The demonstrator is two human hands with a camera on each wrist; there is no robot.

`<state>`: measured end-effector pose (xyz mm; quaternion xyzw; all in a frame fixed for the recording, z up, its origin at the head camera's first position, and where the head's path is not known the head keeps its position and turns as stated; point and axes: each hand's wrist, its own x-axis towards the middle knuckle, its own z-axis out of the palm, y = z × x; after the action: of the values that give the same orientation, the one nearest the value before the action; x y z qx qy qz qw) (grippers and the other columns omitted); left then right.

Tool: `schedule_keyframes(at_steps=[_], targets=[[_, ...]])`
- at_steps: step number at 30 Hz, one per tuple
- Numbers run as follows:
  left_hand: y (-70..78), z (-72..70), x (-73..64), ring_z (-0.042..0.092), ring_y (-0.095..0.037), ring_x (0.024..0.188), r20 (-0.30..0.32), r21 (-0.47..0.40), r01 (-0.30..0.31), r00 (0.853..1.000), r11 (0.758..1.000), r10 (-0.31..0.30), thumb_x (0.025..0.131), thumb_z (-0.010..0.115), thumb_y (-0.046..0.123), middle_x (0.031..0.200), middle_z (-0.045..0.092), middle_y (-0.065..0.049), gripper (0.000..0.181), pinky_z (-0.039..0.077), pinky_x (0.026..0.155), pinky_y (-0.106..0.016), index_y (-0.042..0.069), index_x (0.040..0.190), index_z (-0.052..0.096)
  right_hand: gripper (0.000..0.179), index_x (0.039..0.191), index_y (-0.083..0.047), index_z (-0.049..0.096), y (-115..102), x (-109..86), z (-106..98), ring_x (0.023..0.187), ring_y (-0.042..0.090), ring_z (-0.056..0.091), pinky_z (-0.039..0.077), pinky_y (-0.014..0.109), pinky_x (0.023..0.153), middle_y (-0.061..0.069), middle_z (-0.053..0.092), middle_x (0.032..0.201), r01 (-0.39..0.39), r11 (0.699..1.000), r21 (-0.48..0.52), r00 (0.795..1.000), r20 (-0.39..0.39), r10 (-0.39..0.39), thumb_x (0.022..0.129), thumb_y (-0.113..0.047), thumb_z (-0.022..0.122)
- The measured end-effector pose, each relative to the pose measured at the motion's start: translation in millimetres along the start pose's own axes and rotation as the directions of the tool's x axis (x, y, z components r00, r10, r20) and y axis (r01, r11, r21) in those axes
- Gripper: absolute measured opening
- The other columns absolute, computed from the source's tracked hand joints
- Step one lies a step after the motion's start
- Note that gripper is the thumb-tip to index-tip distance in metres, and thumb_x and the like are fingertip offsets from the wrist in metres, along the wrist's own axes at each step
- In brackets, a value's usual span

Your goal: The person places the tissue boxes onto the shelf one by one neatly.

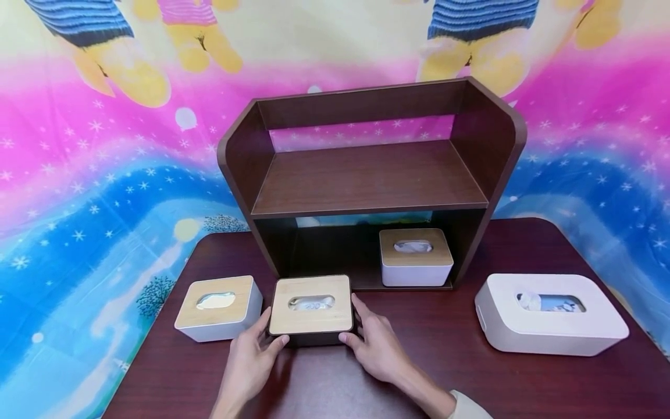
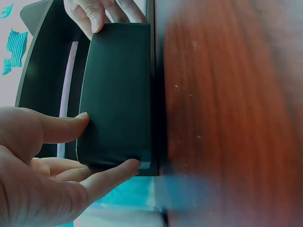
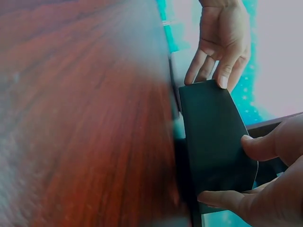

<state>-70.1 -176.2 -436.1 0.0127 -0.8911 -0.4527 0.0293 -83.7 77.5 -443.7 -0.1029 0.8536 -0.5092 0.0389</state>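
A dark tissue box (image 1: 312,305) with a light wooden lid sits between both hands at the front left of the brown shelf unit (image 1: 371,174). My left hand (image 1: 250,362) grips its left end, thumb on the front face and fingers along the side. Mirroring this, my right hand (image 1: 381,348) holds the right end, its thumb at the front corner. In the left wrist view the box's dark front face (image 2: 118,94) fills the space between the hands. The right wrist view shows the same face (image 3: 213,137) with thumbs at its upper edge.
A white tissue box with wooden lid (image 1: 217,308) stands left of my left hand. A similar box (image 1: 416,259) sits on the right of the shelf's lower level. A larger white tissue box (image 1: 549,317) lies on the table's right side. Behind hangs a colourful cloth (image 1: 104,192).
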Motion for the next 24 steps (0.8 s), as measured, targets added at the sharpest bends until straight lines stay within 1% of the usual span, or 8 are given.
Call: schedule_keyframes(at_steps=[5,9,12,16,21,24], targets=[[9.4,2.7,4.3,0.069,-0.039,0.129,-0.003,-0.014,-0.013,1.0,1.0,0.013,0.097,0.08,0.009,0.148,0.062,-0.028,0.071,0.062,0.098,-0.041,-0.005,0.158,0.047,0.082,0.164,0.006,0.036,-1.9,0.9,-5.8,0.131,0.049,0.065,0.061,0.048,0.1,0.035,0.053,0.156,-0.003,1.0,0.003,0.999,-0.052,0.003,0.096,-0.004,0.08],[15.8,6.5,10.8,0.069,-0.037,0.13,-0.007,-0.039,-0.031,1.0,0.999,0.031,0.096,0.08,0.008,0.15,0.062,-0.026,0.071,0.062,0.099,-0.039,-0.002,0.159,0.048,0.08,0.164,0.006,0.035,-2.3,3.8,-11.9,0.141,0.047,0.058,0.058,0.047,0.103,0.032,0.048,0.161,-0.002,0.999,0.048,0.997,-0.078,0.006,0.097,-0.002,0.078],[18.7,10.6,19.6,0.07,-0.037,0.129,-0.004,-0.045,-0.051,0.999,0.998,0.051,0.097,0.08,0.008,0.151,0.06,-0.025,0.07,0.061,0.1,-0.04,-0.002,0.159,0.048,0.078,0.165,0.004,0.035,-2.4,7.9,-17.3,0.145,0.046,0.054,0.056,0.048,0.107,0.029,0.044,0.165,-0.002,0.997,0.078,0.994,-0.104,0.01,0.098,-0.001,0.076],[21.9,16.5,33.4,0.069,-0.037,0.129,-0.008,-0.049,-0.064,0.998,0.997,0.064,0.097,0.08,0.009,0.153,0.058,-0.025,0.07,0.06,0.101,-0.042,-0.004,0.158,0.048,0.076,0.165,0.003,0.037,-0.1,14.9,-23.2,0.146,0.045,0.052,0.054,0.046,0.109,0.027,0.043,0.166,0.014,0.995,0.098,0.989,-0.149,0.001,0.099,0.0,0.074],[24.0,23.3,50.2,0.067,-0.037,0.132,-0.018,-0.05,-0.085,0.996,0.995,0.084,0.097,0.079,0.007,0.155,0.057,-0.024,0.07,0.058,0.104,-0.046,-0.002,0.159,0.048,0.074,0.163,0.005,0.038,6.2,25.0,-27.6,0.144,0.044,0.054,0.054,0.046,0.109,0.028,0.043,0.166,0.036,0.996,0.083,0.982,-0.186,-0.02,0.099,0.002,0.074],[25.1,28.6,60.1,0.067,-0.036,0.131,-0.023,-0.045,-0.095,0.995,0.995,0.094,0.098,0.078,0.007,0.153,0.058,-0.023,0.069,0.058,0.105,-0.049,0.0,0.16,0.048,0.073,0.163,0.004,0.038,10.1,32.1,-29.6,0.144,0.044,0.054,0.054,0.046,0.109,0.027,0.043,0.166,0.033,0.997,0.074,0.979,-0.205,-0.017,0.099,0.002,0.073]])
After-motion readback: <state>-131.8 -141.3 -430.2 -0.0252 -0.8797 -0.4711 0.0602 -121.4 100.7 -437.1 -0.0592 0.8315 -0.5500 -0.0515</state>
